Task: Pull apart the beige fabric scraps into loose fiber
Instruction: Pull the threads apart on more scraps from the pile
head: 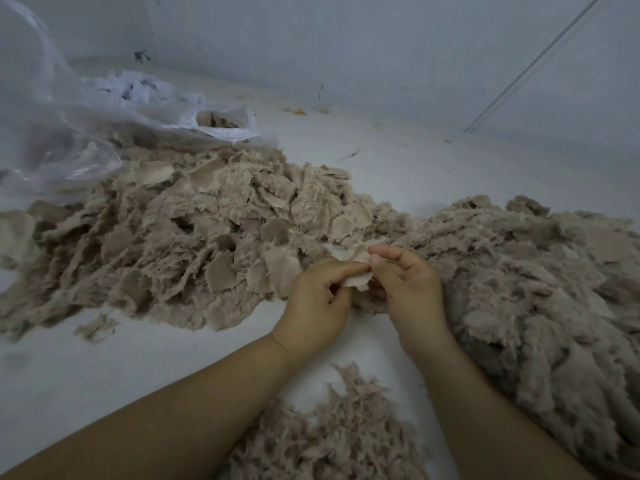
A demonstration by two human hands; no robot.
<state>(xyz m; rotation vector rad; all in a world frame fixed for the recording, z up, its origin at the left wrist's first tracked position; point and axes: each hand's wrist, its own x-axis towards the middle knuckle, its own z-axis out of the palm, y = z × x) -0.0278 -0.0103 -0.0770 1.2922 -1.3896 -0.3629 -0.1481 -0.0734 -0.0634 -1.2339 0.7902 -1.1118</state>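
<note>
The left hand and the right hand both pinch one beige scrap between them, fingers curled on it; the big scrap pile lies just to the left; the loose fiber touches the right hand.
</note>
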